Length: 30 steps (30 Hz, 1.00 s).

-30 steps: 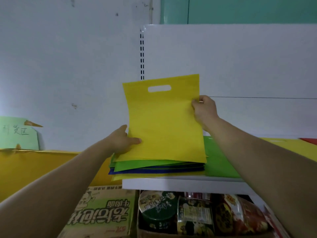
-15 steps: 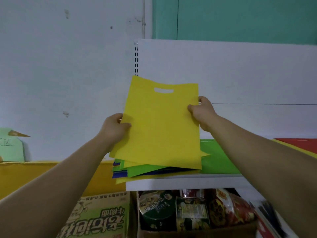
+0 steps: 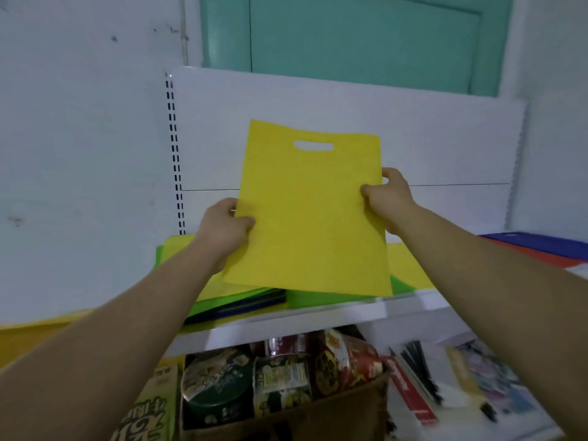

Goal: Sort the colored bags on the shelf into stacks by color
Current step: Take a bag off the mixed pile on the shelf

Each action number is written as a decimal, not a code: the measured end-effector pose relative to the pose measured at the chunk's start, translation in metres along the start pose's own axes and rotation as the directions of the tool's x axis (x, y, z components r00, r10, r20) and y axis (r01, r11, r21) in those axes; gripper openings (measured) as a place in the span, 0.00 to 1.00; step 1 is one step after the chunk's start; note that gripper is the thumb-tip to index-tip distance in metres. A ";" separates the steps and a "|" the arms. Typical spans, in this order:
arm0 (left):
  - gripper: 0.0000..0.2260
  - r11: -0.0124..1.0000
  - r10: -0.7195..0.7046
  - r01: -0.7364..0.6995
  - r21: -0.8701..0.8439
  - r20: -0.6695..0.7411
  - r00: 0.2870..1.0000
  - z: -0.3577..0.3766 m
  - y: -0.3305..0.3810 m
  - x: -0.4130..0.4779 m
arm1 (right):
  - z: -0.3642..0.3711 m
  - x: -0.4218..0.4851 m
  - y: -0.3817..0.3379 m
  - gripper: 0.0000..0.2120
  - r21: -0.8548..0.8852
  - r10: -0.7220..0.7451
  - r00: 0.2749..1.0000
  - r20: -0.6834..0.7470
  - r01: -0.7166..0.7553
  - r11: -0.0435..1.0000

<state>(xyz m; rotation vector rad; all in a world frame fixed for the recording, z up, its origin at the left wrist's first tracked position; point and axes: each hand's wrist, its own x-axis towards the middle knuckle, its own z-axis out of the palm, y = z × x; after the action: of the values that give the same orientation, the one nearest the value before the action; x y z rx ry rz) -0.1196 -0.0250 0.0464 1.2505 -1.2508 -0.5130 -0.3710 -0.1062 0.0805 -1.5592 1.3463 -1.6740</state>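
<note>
The white wall [image 3: 79, 154] fills the 9 o'clock side of the view, and a teal door [image 3: 366, 36] stands at 12 o'clock behind the white back panel [image 3: 286, 100] of the shelf [image 3: 302, 319]. The shelf runs across the middle from 8 o'clock to 3 o'clock. On it, at 7 o'clock from the centre, lies a mixed pile of bags [image 3: 241, 300] with yellow, green and dark blue edges showing. Just beside that pile, towards 5 o'clock, lies a green bag [image 3: 318, 299], then a flat yellow one [image 3: 410, 265]. Well apart at 3 o'clock lie a red bag [image 3: 537, 254] and a blue bag [image 3: 541, 241]; how they overlap I cannot tell.

At the centre the yellow bag [image 3: 310, 211] is held upright and slightly tilted above the mixed pile, its handle slot at 12 o'clock. The left hand [image 3: 222, 230] pinches its left edge at 9 o'clock, thumb on the front face. The right hand [image 3: 388, 195] pinches the right edge at 3 o'clock, thumb likewise in front. Both hands are closed narrow on the bag, which spans the gap between them.

Below the shelf at 6 o'clock a cardboard box [image 3: 286, 421] holds snack packets [image 3: 346, 361] and a green tin [image 3: 216, 380]
</note>
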 end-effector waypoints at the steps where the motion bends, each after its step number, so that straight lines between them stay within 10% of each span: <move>1: 0.07 1.000 0.013 -0.013 -0.001 0.009 1.000 0.018 0.005 -0.001 | -0.018 0.005 0.004 0.21 0.001 -0.006 1.000 -0.018 0.006 1.000; 12: 0.03 0.998 -0.045 0.047 -0.030 0.072 0.996 0.226 0.026 -0.027 | -0.195 0.075 0.082 0.20 -0.116 -0.030 0.998 -0.063 0.023 0.993; 30: 0.10 0.994 -0.104 0.103 0.044 0.030 0.994 0.299 -0.012 0.038 | -0.176 0.177 0.162 0.20 -0.088 -0.012 0.999 0.030 0.015 0.996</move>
<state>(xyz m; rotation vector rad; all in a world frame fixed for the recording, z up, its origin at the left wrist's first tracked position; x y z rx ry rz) -0.3713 -0.1850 0.0008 1.3528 -1.2338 -0.5863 -0.6202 -0.2642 0.0435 -1.6390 1.4151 -1.6135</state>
